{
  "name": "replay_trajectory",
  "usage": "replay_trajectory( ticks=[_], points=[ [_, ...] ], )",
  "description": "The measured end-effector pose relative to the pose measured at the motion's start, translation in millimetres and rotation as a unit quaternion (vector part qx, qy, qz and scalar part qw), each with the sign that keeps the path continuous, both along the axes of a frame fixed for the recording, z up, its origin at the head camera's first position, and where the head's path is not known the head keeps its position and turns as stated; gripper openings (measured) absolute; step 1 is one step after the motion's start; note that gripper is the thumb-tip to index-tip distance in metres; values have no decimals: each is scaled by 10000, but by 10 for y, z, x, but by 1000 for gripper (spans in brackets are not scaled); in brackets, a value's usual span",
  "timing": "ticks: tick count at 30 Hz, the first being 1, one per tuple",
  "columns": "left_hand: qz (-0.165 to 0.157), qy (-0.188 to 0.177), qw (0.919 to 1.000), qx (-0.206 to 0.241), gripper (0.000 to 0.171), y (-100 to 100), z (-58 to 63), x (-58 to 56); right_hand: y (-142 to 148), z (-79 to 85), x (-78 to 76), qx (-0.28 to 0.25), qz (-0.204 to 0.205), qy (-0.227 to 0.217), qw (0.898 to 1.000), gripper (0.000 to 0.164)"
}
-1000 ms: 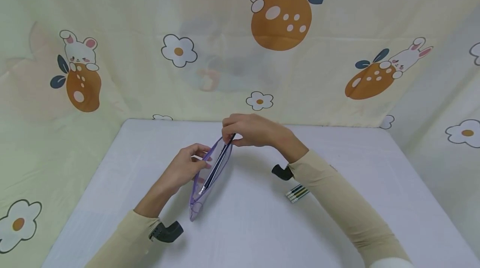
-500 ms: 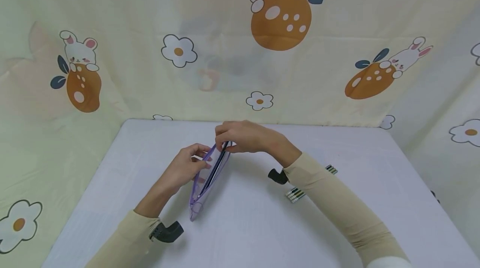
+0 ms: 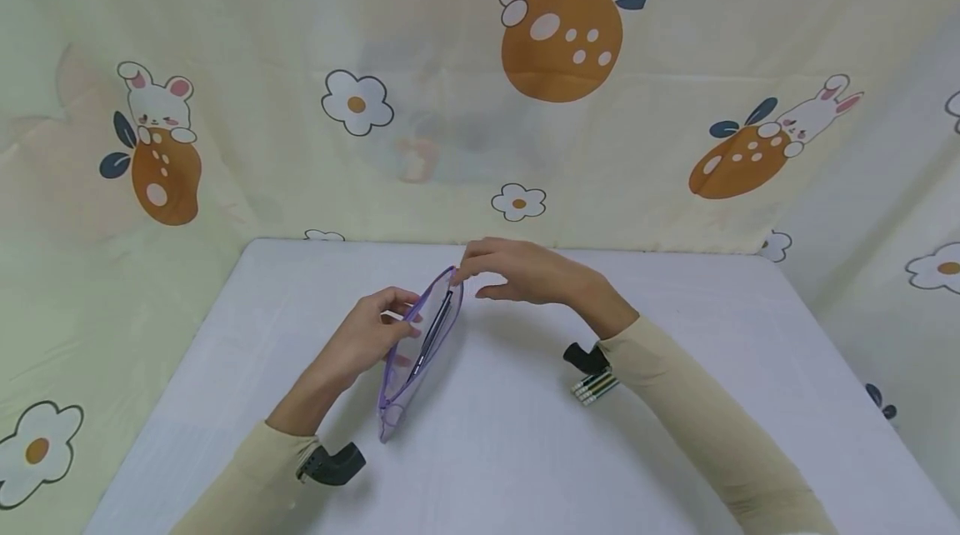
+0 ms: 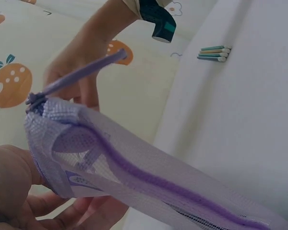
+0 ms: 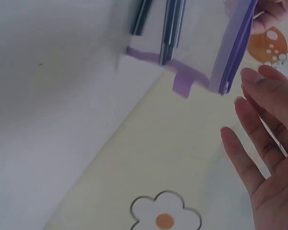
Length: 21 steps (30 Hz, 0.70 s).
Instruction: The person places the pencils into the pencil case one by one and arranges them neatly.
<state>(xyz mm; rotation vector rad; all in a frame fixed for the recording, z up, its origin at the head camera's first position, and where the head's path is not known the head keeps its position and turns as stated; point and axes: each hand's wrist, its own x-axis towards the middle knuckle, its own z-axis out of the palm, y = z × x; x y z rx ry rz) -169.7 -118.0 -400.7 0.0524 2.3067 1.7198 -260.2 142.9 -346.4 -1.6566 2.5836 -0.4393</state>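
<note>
My left hand [image 3: 375, 331] pinches one side of a see-through mesh pencil case [image 4: 134, 167] with a purple zipper, thumb and fingers on its rim. The case stands tilted with its mouth unzipped. Inside lie several slim dark pencils [image 5: 170, 38], also showing through its wall in the head view. My right hand [image 3: 532, 272] is at the far end of the case, fingertips beside the rim, holding nothing; its fingers look loosely spread in the right wrist view. On the white table to the right is a small row of green and yellow pencils [image 3: 594, 387] with white ends.
The white table [image 3: 510, 452] reaches back to a cream cloth backdrop [image 3: 420, 18] printed with rabbits, fruit and flowers. A black wrist camera [image 3: 585, 358] overlaps the region just above the loose pencils, and another wrist camera [image 3: 333, 464] sits below the left hand.
My right hand has let go of the dark pencils and drawn back to the right, its fingers loosened. The pencils have sunk lower into the case. My left hand stays in place.
</note>
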Motion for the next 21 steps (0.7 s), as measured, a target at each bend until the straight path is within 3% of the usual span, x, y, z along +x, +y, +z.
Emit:
replay_trajectory(
  ticks=[9,16,21],
  points=[
    [-23,64,10000,-26,39,-6,-1,16,525,-41,30,109,-725,-747,9945,32],
    [-25,75,10000,30,41,-11,6,26,939,-150,96,313,-1353,-1427,9800,32],
    [-23,120,9999,1,41,-14,2,23,1255,-252,127,321,-1705,-1533,9728,33]
  ],
)
